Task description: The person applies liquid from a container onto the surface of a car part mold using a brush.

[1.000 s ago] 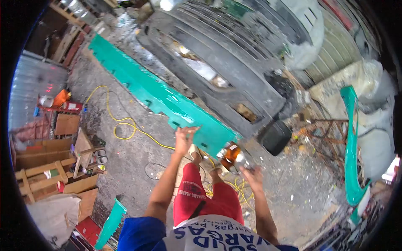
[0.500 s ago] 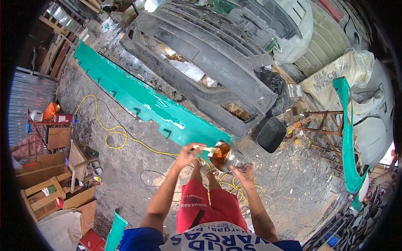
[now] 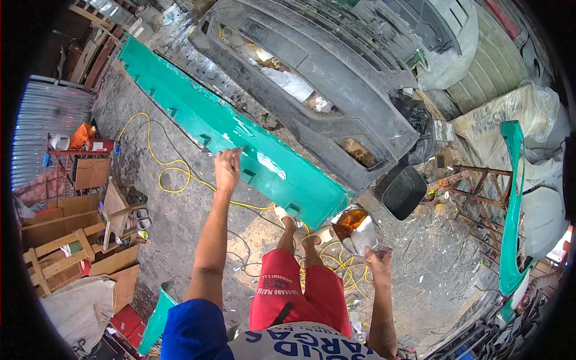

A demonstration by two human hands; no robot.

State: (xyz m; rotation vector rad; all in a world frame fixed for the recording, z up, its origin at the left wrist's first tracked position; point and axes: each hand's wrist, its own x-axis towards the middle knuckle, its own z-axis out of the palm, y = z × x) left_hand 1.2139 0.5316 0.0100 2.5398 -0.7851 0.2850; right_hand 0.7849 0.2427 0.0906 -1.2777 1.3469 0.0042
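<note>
While our right hand (image 3: 379, 265) pinches one container (image 3: 355, 231), our left hand (image 3: 227, 169) overlies one long panel (image 3: 222, 123). Left grip: we cannot tell.

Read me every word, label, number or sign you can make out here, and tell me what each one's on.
"OLID", large blue letters on the shirt.
"ARGAS", also on the shirt, cut off by the picture's edge.
"COLORADO PLATEA", small white print on the red shorts; the end is uncertain.
Too small or blurred to read: the shorts' second line and the dark marks on the plastic wrapping.
</note>
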